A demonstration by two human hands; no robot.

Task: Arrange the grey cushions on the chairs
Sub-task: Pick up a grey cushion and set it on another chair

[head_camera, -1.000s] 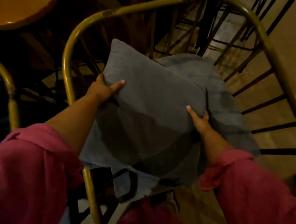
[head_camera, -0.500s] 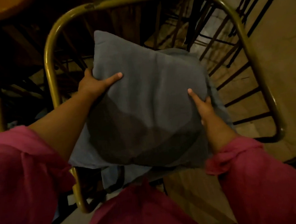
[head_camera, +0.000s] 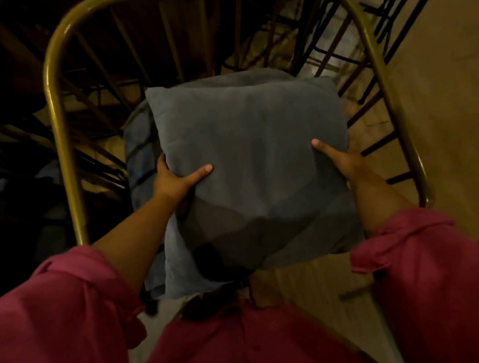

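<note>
A square grey cushion (head_camera: pixel 253 158) is held flat between both hands over the seat of a chair with a curved brass-coloured frame (head_camera: pixel 58 130). My left hand (head_camera: pixel 173 179) grips its left edge, thumb on top. On the right edge sits my right hand (head_camera: pixel 341 161), thumb also on top. Beneath it lies a second grey seat cushion (head_camera: pixel 138 153), showing at the left and along the back. The seat itself is hidden.
Dark thin rods of the chair back (head_camera: pixel 141 55) fan out behind the cushions. Black metal bars (head_camera: pixel 382 144) of the chair's right side stand over a tan floor (head_camera: pixel 446 90). The left side is dark with dim furniture shapes.
The cushion has turned from a tilted, diagonal pose to square with the chair and come down over the seat cushion. Both hands have slid toward its near half. The view has shifted left.
</note>
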